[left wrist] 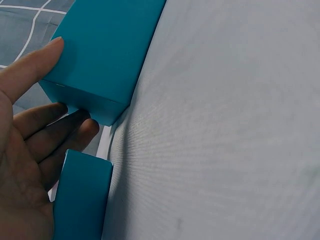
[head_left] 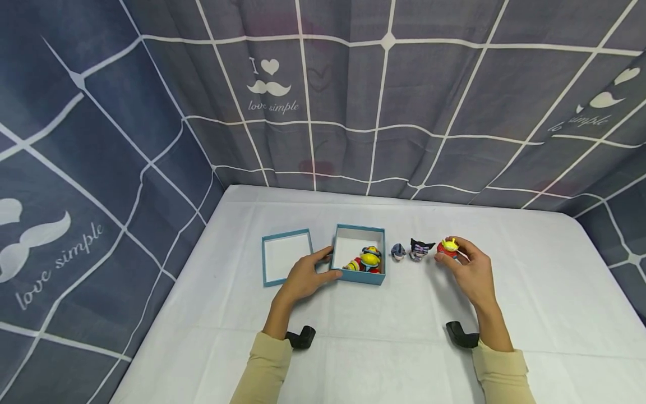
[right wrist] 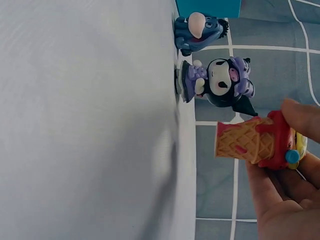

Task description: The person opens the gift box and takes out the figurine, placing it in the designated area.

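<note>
My left hand [head_left: 304, 276] holds the near left corner of an uncovered blue box [head_left: 359, 278]. In the left wrist view the thumb lies on one face of the box [left wrist: 105, 45], with fingertips against the adjoining side. Inside the box lies a toy figure [head_left: 370, 257] in yellow and red. My right hand [head_left: 473, 273] pinches a toy figurine [right wrist: 257, 141] with a red and yellow top and a waffle-cone base, raised off the table. Just left of it stand a black-and-purple figurine with pointed ears [right wrist: 219, 80] and a blue donkey figurine [right wrist: 197, 32].
The box's lid [head_left: 287, 258], blue-rimmed with a white inside, lies left of the box, close to my left hand. A white cloth covers the table [head_left: 383, 348]. Behind it hangs a grey checked curtain [head_left: 343, 101]. Black wrist mounts [head_left: 303, 338] show near both sleeves.
</note>
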The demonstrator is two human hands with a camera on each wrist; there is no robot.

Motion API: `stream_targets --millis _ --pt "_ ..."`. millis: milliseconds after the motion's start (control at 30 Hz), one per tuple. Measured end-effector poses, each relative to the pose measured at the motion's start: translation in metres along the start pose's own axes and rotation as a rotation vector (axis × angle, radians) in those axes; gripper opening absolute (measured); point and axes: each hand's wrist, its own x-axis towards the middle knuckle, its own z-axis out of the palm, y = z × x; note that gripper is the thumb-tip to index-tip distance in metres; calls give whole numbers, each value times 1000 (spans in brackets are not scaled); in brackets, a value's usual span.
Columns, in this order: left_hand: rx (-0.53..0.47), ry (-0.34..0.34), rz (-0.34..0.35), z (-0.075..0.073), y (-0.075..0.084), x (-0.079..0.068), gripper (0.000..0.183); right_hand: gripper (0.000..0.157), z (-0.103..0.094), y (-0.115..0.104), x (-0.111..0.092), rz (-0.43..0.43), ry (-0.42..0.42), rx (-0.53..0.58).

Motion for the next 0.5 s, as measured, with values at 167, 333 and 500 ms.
stream_targets --millis 167,333,500 --pt "2 -2 -1 0 1 0 73 46 3 6 2 45 -10 -22" --pt "0 2 6 0 1 0 72 44 6 7 3 66 -27 -5" --pt "4 1 1 0 2 -1 72 42 8 0 2 78 -40 12"
